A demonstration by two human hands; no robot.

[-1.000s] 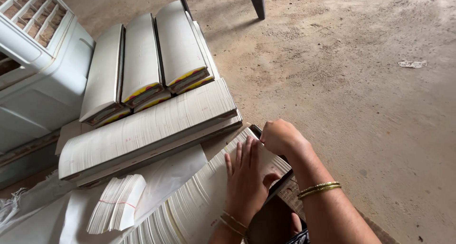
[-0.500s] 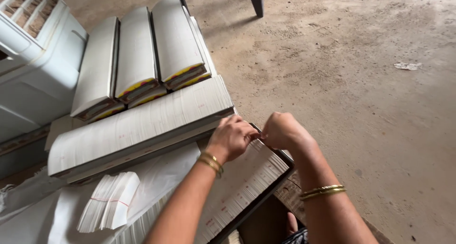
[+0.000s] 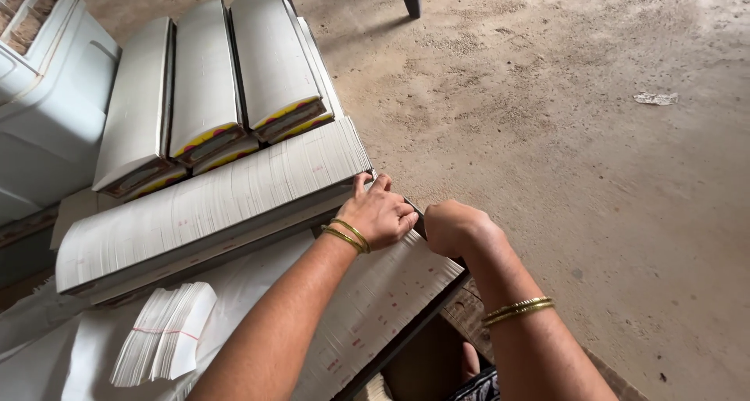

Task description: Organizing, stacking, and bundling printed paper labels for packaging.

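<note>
My left hand (image 3: 380,212) rests with curled fingers on the far end of a long row of white paper sheets (image 3: 375,307) standing on edge in a dark tray. My right hand (image 3: 451,225) is closed in a fist right beside it, at the tray's far right corner, gripping the end of the same row. Both wrists wear thin gold bangles. What lies under the fingers is hidden.
A second long row of white sheets (image 3: 211,202) lies behind, with three bundled stacks (image 3: 207,96) on top. A small bundle of white sheets (image 3: 164,342) lies on white paper at the left. A pale plastic crate (image 3: 47,112) stands far left. Bare concrete floor (image 3: 594,159) stretches right.
My left hand lifted off the flat of the row and slid up to its far end beside my right hand. The view has drifted slightly left.
</note>
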